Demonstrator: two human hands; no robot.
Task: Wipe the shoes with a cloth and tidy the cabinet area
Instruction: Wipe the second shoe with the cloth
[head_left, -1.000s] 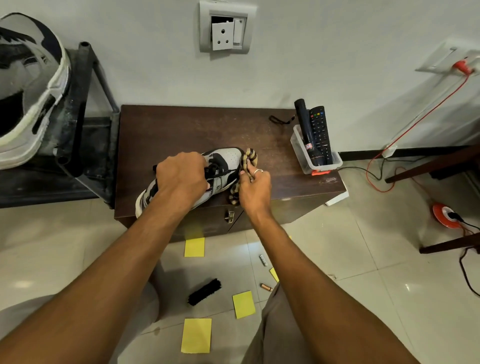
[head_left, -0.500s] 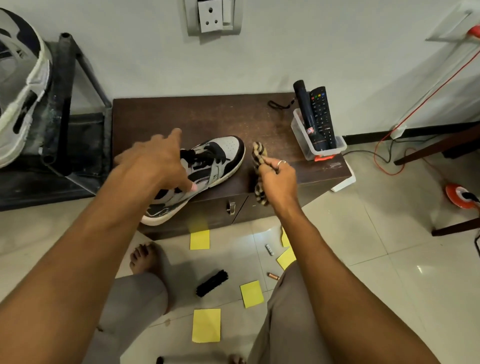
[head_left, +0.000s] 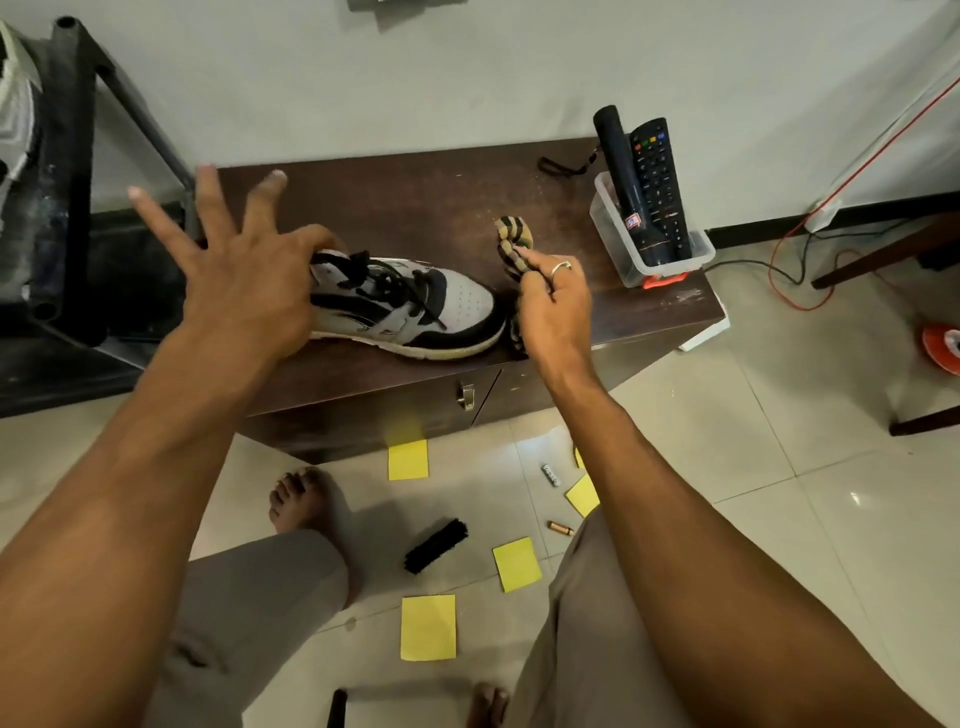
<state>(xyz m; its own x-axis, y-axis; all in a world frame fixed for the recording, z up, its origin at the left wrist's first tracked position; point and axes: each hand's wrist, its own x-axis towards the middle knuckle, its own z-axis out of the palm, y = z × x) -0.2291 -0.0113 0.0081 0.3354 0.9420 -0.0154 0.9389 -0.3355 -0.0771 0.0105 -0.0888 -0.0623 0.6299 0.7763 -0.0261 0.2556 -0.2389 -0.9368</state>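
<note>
Sneaker (head_left: 410, 306), a white, grey and black lace-up with a pale rubber sole, is sitting upright on its sole near the front edge of the dark brown wooden counter (head_left: 415, 208), toe pointing toward the right hand; that placement is probably keeping it within easy reach of both hands for wiping. Left hand (head_left: 244, 291) is hovering over the heel end with three fingers splayed wide and gripping nothing; whether the thumb is touching the heel collar cannot be told. Right hand (head_left: 553, 306) is pinching a bunched tan-and-black striped cloth (head_left: 511, 241) just beside the toe, the upper part of the cloth sticking up above the fingers and a tail hanging below the palm, so it looks readied for a pass over the toe cap.

At the counter's right end a clear plastic tub (head_left: 649, 260) is holding a black torch (head_left: 621, 171) and a black remote control (head_left: 660, 176) standing on end, which is keeping them out of the wiping space. On the tiled floor (head_left: 727, 493) below, yellow sticky notes (head_left: 428, 626), a black bristle brush (head_left: 436, 545) and two small batteries (head_left: 560, 529) are lying scattered, so the tidying part seems not yet done
</note>
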